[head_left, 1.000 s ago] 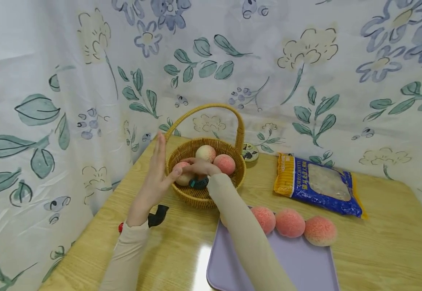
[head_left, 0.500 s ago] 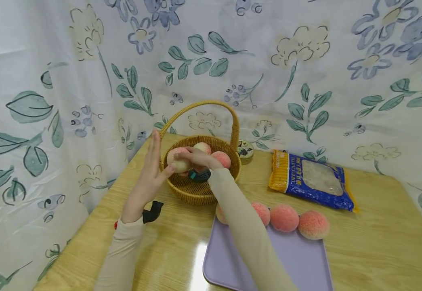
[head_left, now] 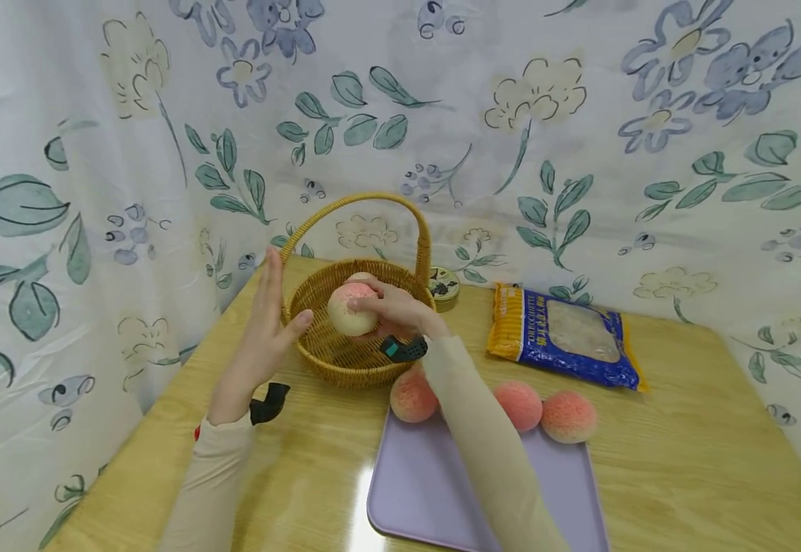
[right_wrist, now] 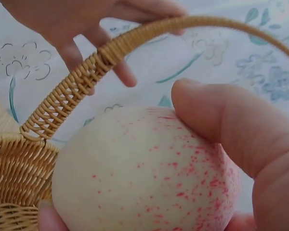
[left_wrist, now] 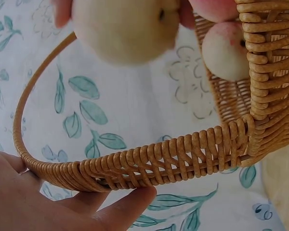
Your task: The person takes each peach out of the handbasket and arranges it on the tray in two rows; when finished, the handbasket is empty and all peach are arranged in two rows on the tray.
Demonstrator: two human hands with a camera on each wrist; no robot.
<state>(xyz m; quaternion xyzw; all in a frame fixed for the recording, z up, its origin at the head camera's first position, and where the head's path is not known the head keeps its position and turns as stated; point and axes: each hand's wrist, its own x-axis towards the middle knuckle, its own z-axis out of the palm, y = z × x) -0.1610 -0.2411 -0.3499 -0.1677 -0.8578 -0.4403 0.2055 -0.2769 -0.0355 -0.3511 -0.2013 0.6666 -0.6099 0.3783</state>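
My right hand [head_left: 400,310] grips a pale, red-speckled peach [head_left: 352,310] between thumb and fingers, above the wicker basket [head_left: 345,376]. In the right wrist view the thumb [right_wrist: 231,115] presses on the upper side of this peach. My left hand [head_left: 255,345] is raised at the basket's left side, with its fingers straight along the arched handle [head_left: 372,197]. The left wrist view has the left fingertips [left_wrist: 139,197] against the wrapped part of the handle. More peaches lie inside the basket, including a pale one [left_wrist: 226,50]; in the head view the held peach and right hand mostly hide them.
A lilac tray [head_left: 414,491] in front of the basket carries several peaches [head_left: 569,418] along its far edge, partly hidden by the right sleeve. A blue and yellow pasta bag [head_left: 566,333] lies at the back right. Behind the basket stands a round tin [head_left: 444,287].
My right hand has gripped the peach and raised it from inside the basket, bringing it into plain sight. The left hand keeps its place at the handle. The whole head view has shifted slightly.
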